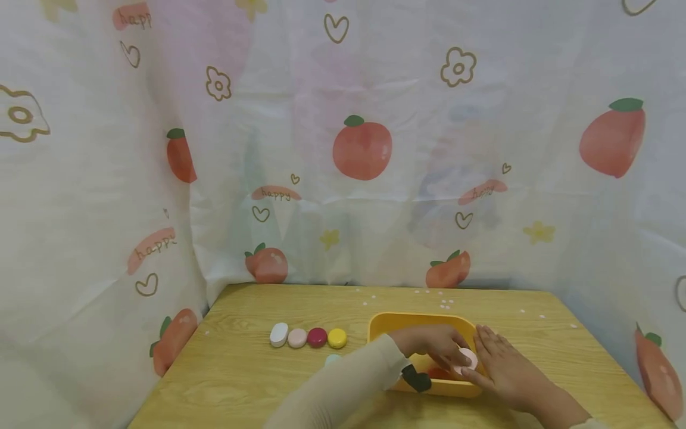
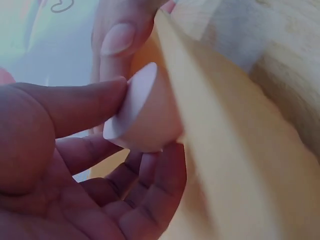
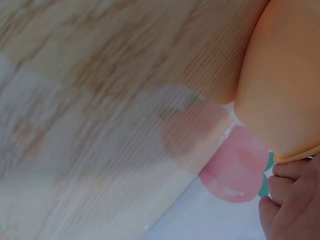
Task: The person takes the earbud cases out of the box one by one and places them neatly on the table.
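Observation:
My left hand (image 1: 442,345) reaches down into a yellow-orange plastic bin (image 1: 418,316). Thumb and fingers pinch a pale pink round piece (image 2: 145,112) with a flat face and rounded side, close to the bin's right wall. My right hand (image 1: 506,366) rests across that wall's rim, fingers straight, its thumb reaching in beside the pink piece. Whether this thumb touches the piece cannot be told. In the right wrist view, the fingers (image 3: 285,187) lie at the rim. Something red (image 1: 438,373) shows on the bin's floor, partly hidden by the left hand.
Left of the bin, a white oval piece (image 1: 278,335), a pale pink one (image 1: 297,338), a dark red one (image 1: 317,338) and a yellow one (image 1: 337,338) form a row. A light blue piece (image 1: 332,359) sits partly behind the left sleeve. A printed curtain (image 1: 321,238) surrounds the wooden table (image 1: 230,357).

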`<state>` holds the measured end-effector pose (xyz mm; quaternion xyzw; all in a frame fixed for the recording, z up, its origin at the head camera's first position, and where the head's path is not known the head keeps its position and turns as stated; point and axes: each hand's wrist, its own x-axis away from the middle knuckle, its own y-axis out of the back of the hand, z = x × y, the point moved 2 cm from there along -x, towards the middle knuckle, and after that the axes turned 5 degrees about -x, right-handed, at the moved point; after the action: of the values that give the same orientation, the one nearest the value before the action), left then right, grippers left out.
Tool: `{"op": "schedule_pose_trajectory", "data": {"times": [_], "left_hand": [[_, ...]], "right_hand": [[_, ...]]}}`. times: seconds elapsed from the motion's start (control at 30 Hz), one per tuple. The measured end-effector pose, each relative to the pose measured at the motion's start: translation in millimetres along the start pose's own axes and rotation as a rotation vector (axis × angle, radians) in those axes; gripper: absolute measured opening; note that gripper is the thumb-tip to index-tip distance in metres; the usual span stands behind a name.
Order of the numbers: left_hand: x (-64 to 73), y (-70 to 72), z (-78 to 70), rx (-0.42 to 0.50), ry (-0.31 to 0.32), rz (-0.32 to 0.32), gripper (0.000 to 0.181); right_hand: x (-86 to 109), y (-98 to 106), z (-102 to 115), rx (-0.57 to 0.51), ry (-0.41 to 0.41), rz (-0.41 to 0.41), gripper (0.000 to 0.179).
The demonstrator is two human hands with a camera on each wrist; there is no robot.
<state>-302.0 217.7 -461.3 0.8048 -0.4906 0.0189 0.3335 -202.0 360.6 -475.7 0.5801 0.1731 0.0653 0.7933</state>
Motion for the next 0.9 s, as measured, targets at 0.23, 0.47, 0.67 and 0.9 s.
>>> {"op": "schedule_pose_trajectory", "data": {"times": [0.23, 0.47, 0.67, 0.9], "left_hand": [[11.0, 8.4, 7.1, 0.065, -0.014, -0.014, 0.034], [18.2, 12.2, 10.8, 0.16, -0.046, -0.041, 0.03], [27.5, 22.4, 11.5, 0.22, -0.084, -0.088, 0.021], [39.0, 31.6, 23.1, 0.264, -0.099, -0.128, 0.017]], "right_hand": [[0.5, 0, -1, 0.027, 0.001, -0.007, 0.085], [1.9, -1, -2, 0.03, 0.005, -0.02, 0.083], [0.5, 2, -3, 0.04, 0.013, -0.032, 0.082], [-0.6, 0, -1, 0.0, -0.001, -0.01, 0.083]]}}
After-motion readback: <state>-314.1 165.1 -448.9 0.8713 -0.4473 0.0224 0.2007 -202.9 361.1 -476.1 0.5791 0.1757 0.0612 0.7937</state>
